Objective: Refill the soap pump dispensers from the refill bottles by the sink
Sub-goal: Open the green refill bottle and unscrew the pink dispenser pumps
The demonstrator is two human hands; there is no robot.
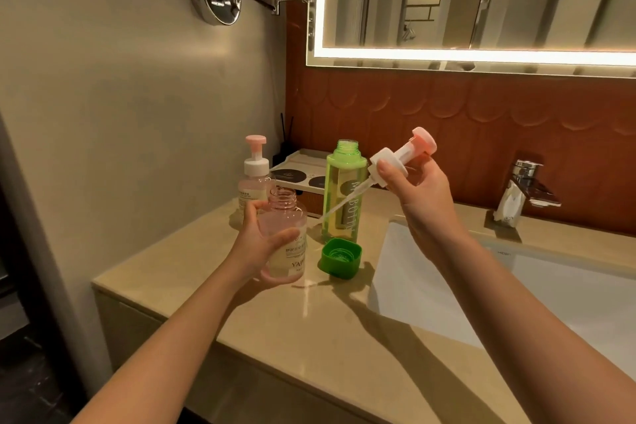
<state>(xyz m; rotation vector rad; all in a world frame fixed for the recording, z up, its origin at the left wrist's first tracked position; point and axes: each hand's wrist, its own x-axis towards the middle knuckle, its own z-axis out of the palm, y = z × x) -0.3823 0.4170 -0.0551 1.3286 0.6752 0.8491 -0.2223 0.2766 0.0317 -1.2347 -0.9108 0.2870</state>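
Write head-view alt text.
A person's left hand holds an open clear pink plastic dispenser bottle while the right hand holds its white-and-pink pump head. An uncapped green refill bottle stands on the beige counter, its green cap beside it.

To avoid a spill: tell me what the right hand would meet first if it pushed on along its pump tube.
Probably the pink dispenser bottle in the left hand: the pump tube in the right hand aims at its side, below the mouth. It crosses the green refill bottle, seemingly in front.
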